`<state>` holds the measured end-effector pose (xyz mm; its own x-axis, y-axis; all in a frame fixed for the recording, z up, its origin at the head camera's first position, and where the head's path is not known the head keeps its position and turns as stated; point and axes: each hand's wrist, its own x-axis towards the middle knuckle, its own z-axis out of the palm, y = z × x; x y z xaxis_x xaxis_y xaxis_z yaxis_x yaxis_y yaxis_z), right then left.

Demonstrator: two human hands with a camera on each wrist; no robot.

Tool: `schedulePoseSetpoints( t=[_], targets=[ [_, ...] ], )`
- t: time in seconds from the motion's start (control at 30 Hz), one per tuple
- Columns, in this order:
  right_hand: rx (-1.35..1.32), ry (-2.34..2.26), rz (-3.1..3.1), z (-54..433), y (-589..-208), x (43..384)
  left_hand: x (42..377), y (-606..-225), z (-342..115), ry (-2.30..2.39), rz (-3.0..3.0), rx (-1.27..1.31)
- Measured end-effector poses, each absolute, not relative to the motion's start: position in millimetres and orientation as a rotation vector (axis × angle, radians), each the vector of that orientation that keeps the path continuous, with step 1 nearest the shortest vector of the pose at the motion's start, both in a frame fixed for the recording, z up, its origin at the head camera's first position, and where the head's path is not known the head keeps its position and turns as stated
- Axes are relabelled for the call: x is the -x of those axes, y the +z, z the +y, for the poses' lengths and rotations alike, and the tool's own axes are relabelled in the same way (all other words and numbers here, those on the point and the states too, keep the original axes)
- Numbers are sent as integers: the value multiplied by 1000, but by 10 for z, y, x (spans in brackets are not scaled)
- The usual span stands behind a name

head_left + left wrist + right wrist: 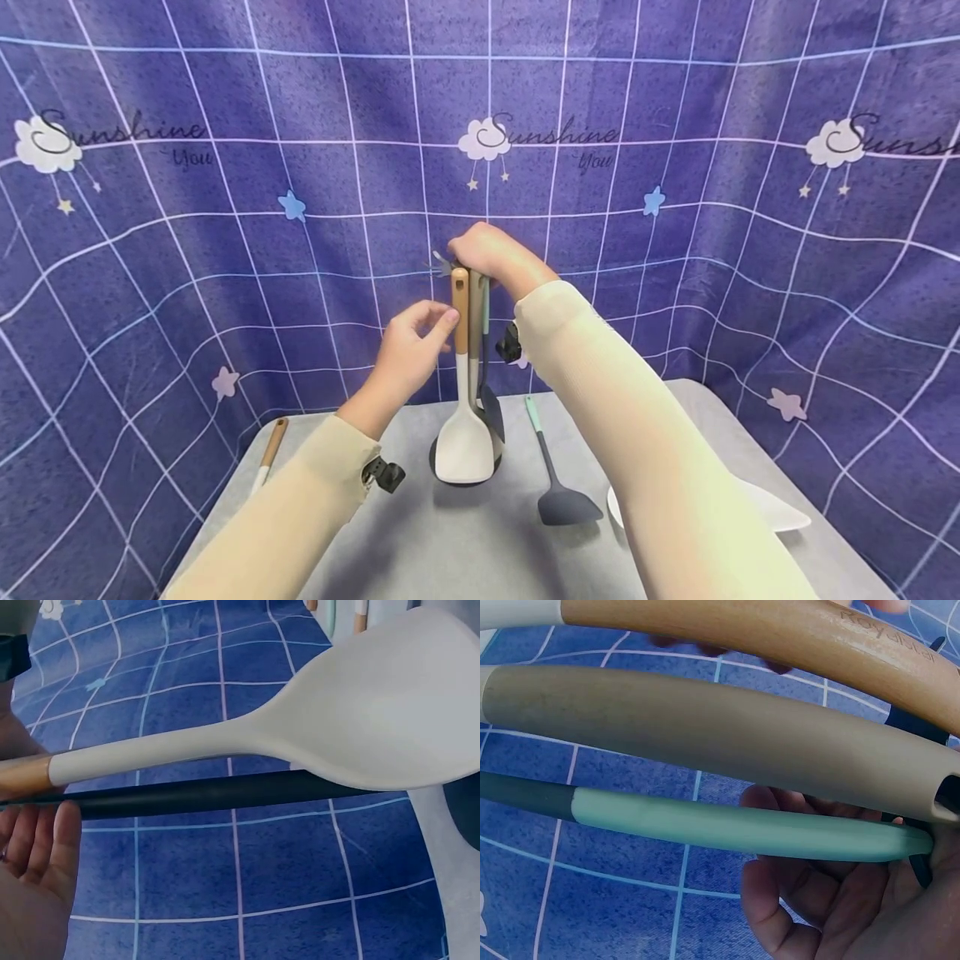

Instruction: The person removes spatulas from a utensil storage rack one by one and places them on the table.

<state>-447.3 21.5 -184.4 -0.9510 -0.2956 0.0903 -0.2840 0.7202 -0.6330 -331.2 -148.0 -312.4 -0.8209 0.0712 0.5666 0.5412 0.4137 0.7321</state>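
Observation:
A white turner (465,454) with a wooden handle hangs upright at the front of a dark utensil stand (202,793). My left hand (412,346) holds its wooden handle (461,312) from the left, thumb at the near edge and fingers behind, close to the stand's pole. Over the top of the stand, my right hand (486,248) grips it with curled fingers; its thumb is hidden. Below that hand hang a utensil with a taupe handle (705,735) and a dark one with a mint-green handle (742,825). Metal prongs (438,264) stick out left of the right hand.
On the grey table (420,550), a dark turner (566,504) with a mint handle lies to the right. A white utensil (780,508) is partly hidden by my right sleeve. Another wooden-handled utensil (274,442) lies at the left edge. A blue grid curtain (360,167) surrounds the table.

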Motion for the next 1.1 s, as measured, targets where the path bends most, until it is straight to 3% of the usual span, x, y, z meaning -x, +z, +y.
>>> schedulePoseSetpoints(
  t=[0.03, 0.33, 0.67, 0.8, 0.87, 0.97, 1.0, 1.1],
  targets=[
    [490, -1079, 2887, 223, -1881, 4592, 3307, -3141, -1476, -1384, -2236, 535],
    [489, -1055, 2930, 186, -1788, 4324, 3281, -3233, -1455, -1307, -2283, 554],
    [427, -1023, 2937, 152, -1915, 4806, 3249, -3289, -1467, -1319, -2335, 558],
    [437, -1026, 2924, 171, -1924, 4820, 3238, -3286, -1457, -1283, -2324, 565],
    [439, -1023, 2915, 181, -1858, 4601, 3230, -3283, -1453, -1274, -2323, 565],
    [449, -1008, 2904, 186, -1894, 4767, 3221, -3279, -1448, -1280, -2320, 566],
    [435, -986, 2917, 181, -1836, 4633, 3219, -3278, -1445, -1284, -2316, 568],
    [454, -979, 2921, 177, -1870, 4721, 3224, -3282, -1441, -1288, -2304, 574]
  ],
)
